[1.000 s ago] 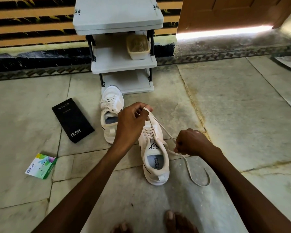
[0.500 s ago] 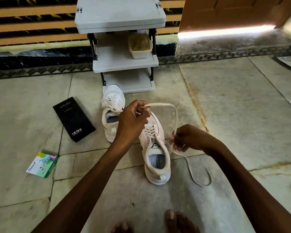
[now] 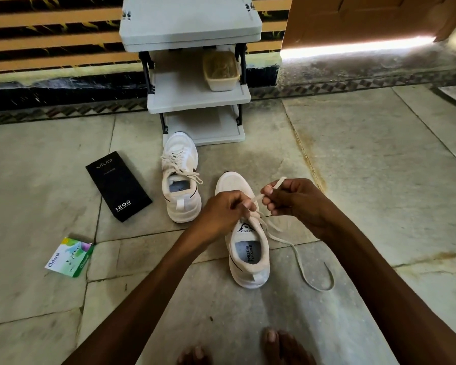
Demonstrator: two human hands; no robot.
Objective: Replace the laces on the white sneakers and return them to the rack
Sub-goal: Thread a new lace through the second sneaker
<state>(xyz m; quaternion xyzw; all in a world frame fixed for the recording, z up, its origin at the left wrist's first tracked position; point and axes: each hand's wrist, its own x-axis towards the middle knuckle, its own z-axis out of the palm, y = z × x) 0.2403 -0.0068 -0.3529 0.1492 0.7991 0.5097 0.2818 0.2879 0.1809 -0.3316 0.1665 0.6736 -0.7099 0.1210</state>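
Note:
Two white sneakers stand on the stone floor, toes pointing away. The far sneaker [image 3: 181, 177] has its laces tied. Over the near sneaker [image 3: 248, 248] both hands work a cream lace [image 3: 300, 262]. My left hand [image 3: 221, 212] pinches the lace just above the tongue. My right hand [image 3: 295, 198] pinches a short loop of the same lace beside it. A loose tail trails on the floor to the sneaker's right. The grey three-shelf rack [image 3: 195, 98] stands behind the sneakers against the wall.
A beige plastic tub [image 3: 221, 72] sits on the rack's middle shelf. A black phone box [image 3: 117, 185] lies left of the far sneaker, and a small green and white packet [image 3: 70, 256] lies nearer left. My bare toes [image 3: 274, 343] show at the bottom edge. A wooden door [image 3: 366, 17] is at the back right.
My right hand has come up and leftward close to my left hand, and the big lace loop has shrunk to a short one between them. My left hand has lowered onto the tongue.

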